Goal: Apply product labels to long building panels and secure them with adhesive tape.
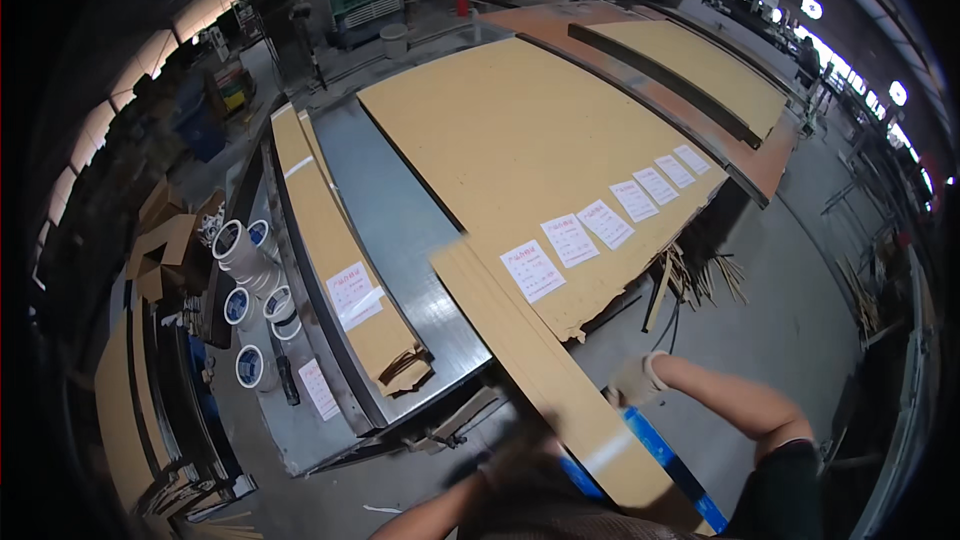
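A long tan cardboard-like strip stretches from the big tan sheet toward my body, with a band of shiny tape across its near part. At its right edge my right hand, in a pale glove, is closed on the side of the strip. My left hand is a dark blur by the strip's left edge, and its fingers cannot be made out. Blue strips show along the near end of the tan strip. White printed labels lie in a row on the big tan sheet.
On the metal table at left lies a narrow tan cardboard-wrapped bundle with a label. Several tape rolls and a dark-handled tool sit beside it. An open cardboard box stands farther left. Thin offcuts hang beneath the sheet's right side.
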Available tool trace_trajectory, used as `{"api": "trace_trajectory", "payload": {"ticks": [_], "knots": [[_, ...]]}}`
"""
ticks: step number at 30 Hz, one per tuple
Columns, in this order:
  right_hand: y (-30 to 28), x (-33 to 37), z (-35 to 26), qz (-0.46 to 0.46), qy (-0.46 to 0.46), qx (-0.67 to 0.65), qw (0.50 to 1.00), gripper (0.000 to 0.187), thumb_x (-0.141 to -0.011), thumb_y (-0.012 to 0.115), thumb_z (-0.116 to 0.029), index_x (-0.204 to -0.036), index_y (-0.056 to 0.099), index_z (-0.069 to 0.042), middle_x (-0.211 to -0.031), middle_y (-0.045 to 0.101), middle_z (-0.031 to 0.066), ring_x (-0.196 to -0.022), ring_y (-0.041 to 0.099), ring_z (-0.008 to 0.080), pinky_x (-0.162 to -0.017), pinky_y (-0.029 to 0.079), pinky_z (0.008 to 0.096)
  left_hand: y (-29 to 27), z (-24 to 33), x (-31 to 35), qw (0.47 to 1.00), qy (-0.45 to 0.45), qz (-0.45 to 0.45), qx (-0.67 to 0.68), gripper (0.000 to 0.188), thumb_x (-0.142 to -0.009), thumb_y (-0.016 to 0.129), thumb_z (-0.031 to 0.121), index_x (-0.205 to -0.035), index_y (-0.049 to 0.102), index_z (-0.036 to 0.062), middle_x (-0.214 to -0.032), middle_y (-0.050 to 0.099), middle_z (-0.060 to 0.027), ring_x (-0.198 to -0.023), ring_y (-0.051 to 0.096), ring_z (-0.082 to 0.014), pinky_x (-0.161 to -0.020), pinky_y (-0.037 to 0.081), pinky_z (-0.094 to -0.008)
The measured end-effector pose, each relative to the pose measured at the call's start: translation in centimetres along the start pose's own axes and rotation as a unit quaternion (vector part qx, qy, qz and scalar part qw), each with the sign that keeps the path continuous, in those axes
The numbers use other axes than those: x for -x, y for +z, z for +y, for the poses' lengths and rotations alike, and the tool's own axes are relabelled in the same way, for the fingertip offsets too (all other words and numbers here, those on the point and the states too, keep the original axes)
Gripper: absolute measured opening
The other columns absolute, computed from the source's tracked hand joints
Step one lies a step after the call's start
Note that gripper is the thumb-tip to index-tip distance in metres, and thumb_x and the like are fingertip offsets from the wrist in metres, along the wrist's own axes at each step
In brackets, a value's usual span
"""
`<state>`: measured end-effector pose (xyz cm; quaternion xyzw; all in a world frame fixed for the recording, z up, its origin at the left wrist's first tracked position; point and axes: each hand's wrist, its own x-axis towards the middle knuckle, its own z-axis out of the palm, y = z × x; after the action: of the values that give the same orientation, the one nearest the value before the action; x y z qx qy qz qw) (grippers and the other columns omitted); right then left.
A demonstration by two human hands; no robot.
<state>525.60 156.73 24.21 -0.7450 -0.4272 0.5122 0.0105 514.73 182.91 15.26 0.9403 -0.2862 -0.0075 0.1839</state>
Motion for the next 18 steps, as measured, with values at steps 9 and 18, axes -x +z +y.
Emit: {"api": "trace_trajectory", "payload": {"ticks": [9, 18], "knots": [[-0.2, 1.7, -6.9, 0.221, 0.188, -0.076, 0.954, 0.04, -0.085, 0.051, -0.017, -0.123, 0.061, -0.006, -0.113, 0.066, 0.0217, -0.099, 0.065, 0.0399, -0.083, 0.053, 0.0456, -0.3, -1.2, 1.6, 0.819, -0.238, -0.035, 0.521, 0.022, -0.085, 0.076, 0.022, -0.087, 0.065, 0.0027, -0.081, 0.066, -0.0026, -0.076, 0.059, -0.0093, -0.066, 0.049, -0.0276], [-5.5, 5.3, -5.6, 0.315, 0.003, -0.144, 0.938, 0.035, -0.091, 0.058, -0.038, -0.112, 0.07, -0.013, -0.099, 0.072, 0.0143, -0.095, 0.068, 0.0294, -0.086, 0.053, 0.0382, -4.1, 1.6, 3.6, 0.562, -0.273, 0.058, 0.779, 0.016, -0.097, 0.061, 0.021, -0.091, 0.057, 0.0063, -0.076, 0.06, -0.0051, -0.067, 0.056, -0.0119, -0.061, 0.048, -0.0277]]}}
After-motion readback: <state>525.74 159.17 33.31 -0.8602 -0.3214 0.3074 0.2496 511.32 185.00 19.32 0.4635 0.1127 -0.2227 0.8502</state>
